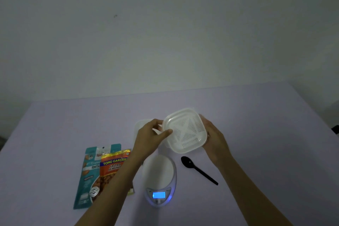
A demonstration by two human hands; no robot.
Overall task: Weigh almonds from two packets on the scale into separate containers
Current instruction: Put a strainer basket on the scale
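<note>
white slotted container (185,132): tilted, held off the table (256,134) between both hands. left hand (150,137) pinches its left rim, thumb on top; right hand (212,137) grips its right wall. scale (159,170), display lit: just below the hands. almond packets (111,169): beside the left forearm.

Pale lavender bench (256,134), matte surface, far edge running against a plain off-white wall (165,33). One small dark spot (115,16) on the wall, upper left of centre. Black plastic spoon (199,169) lies flat on the bench, bowl facing up toward the far side, handle angled to the near right. Dark object (335,129) cut off at the right edge; not identifiable.
</note>
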